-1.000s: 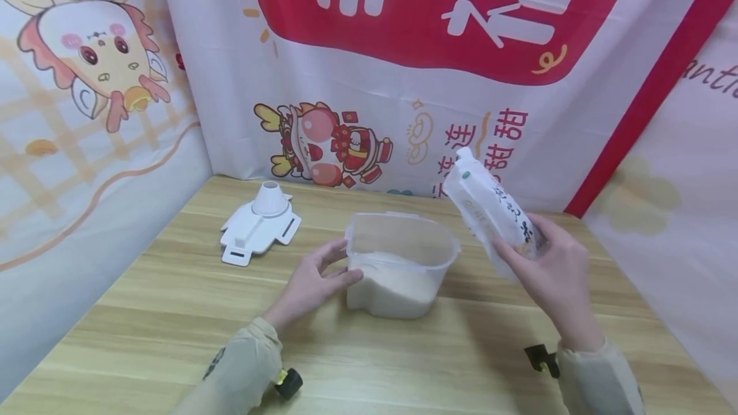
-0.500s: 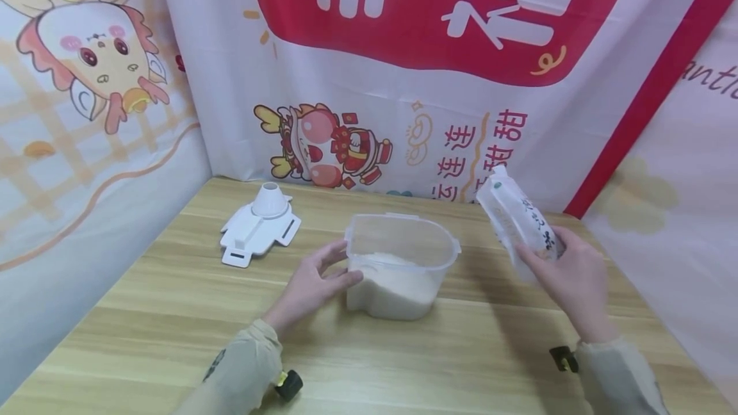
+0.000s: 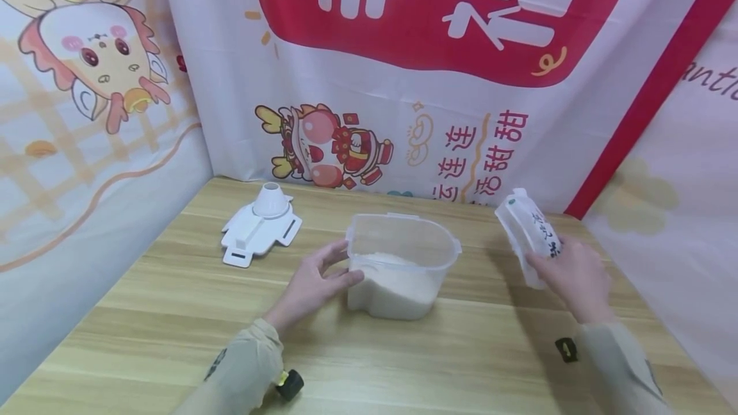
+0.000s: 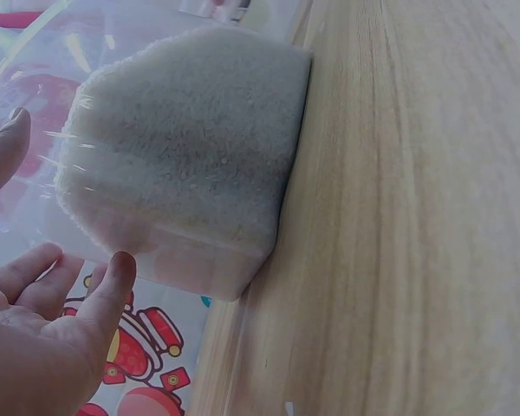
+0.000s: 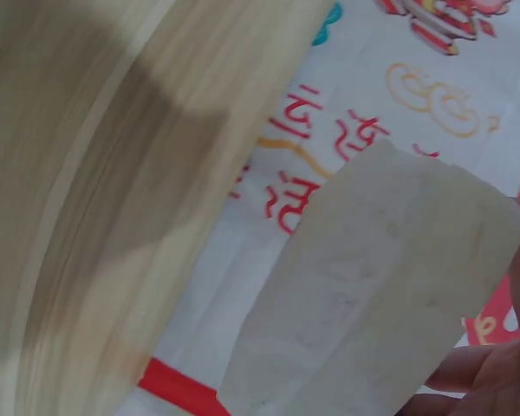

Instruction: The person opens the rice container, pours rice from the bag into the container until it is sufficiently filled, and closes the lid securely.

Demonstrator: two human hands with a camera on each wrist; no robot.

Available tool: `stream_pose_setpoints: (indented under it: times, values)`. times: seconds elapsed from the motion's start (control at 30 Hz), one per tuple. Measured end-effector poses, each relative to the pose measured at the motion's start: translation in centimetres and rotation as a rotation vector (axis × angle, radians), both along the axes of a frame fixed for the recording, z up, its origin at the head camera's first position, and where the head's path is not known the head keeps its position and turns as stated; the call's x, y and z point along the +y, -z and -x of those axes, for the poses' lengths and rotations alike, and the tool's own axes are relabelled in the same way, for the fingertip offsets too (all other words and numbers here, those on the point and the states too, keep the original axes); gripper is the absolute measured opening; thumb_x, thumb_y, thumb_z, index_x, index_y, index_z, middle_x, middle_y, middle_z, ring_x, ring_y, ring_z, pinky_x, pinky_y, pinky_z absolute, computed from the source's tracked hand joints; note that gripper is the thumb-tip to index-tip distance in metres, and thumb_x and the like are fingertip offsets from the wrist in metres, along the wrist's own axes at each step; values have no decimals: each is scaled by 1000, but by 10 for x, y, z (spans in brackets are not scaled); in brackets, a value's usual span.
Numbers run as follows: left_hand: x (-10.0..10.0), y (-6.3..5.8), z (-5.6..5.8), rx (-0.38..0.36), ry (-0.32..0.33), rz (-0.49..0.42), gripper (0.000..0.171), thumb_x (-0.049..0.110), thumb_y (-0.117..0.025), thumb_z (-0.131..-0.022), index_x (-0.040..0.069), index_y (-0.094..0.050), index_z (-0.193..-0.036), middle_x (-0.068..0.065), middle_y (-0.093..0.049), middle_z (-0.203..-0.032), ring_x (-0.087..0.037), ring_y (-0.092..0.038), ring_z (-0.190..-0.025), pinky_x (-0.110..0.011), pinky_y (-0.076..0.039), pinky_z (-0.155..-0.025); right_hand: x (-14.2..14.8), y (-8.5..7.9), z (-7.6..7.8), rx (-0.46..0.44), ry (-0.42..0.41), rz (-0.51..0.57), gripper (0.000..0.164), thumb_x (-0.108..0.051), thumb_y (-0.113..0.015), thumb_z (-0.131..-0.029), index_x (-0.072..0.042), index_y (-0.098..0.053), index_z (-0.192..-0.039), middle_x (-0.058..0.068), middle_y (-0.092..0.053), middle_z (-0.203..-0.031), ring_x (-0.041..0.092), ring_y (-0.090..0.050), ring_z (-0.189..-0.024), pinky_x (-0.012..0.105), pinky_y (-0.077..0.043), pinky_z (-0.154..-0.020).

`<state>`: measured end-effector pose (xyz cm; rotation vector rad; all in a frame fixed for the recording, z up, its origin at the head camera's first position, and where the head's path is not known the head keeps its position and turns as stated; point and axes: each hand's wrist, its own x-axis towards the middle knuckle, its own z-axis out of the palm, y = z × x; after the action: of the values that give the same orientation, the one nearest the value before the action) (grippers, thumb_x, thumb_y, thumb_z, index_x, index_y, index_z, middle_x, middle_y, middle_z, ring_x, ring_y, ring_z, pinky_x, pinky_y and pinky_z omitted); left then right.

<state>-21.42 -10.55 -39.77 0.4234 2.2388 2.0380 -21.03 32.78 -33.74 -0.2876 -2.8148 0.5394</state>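
White, tilted rice bag [image 3: 526,234], gripped by the right hand [image 3: 576,277], has shifted rightward and lower, leaving it well apart from the partly rice-filled clear plastic container [image 3: 398,230]. On the table [image 3: 173,344], that container meets the left hand [image 3: 311,284], its thumb and fingers spread against the wall.

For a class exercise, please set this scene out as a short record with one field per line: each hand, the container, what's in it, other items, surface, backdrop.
Left hand: the left hand touches the container's left side
Right hand: the right hand holds a white bag with dark printed characters
Container: clear plastic container, upright, open on top
Contents: white, rice-like grains, heaped higher at the left
Bag contents: cannot tell
Other item: white plastic piece with a cone, left of the container
Surface: wood-grain table
Backdrop: printed cloth
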Motion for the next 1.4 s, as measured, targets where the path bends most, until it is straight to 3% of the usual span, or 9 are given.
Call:
stream_pose_setpoints:
  times: [0.23, 0.6, 1.4]
  values:
    - [1, 1, 2, -14, -4, 5, 79, 35, -84, -78, 15, -46, -145, -7, -52, -141, -27, -54, -123, -39, -48, -99, 14, 7, 11, -101, 35, -25, 57, -49, -69, -84, 6, -56, -97, 19, -57, -78, 30, -53, -65, 37, -43, -41]
    - [1, 0, 0, -18, -6, -9, 81, 33, -85, -78, 12, -46, -145, -9, -50, -143, -29, -53, -124, -39, -48, -99, 33, 20, 23, -237, 86, -29, 63, -47, -68, -84, 10, -52, -104, 22, -55, -79, 31, -53, -68, 40, -45, -49]
    - [1, -2, 0, -17, -2, -7, 78, 31, -85, -79, 12, -47, -144, -8, -51, -142, -28, -53, -124, -39, -48, -99, 42, 30, 34, -337, 112, -38, 62, -42, -68, -82, 13, -52, -106, 25, -57, -85, 35, -53, -76, 45, -44, -57]
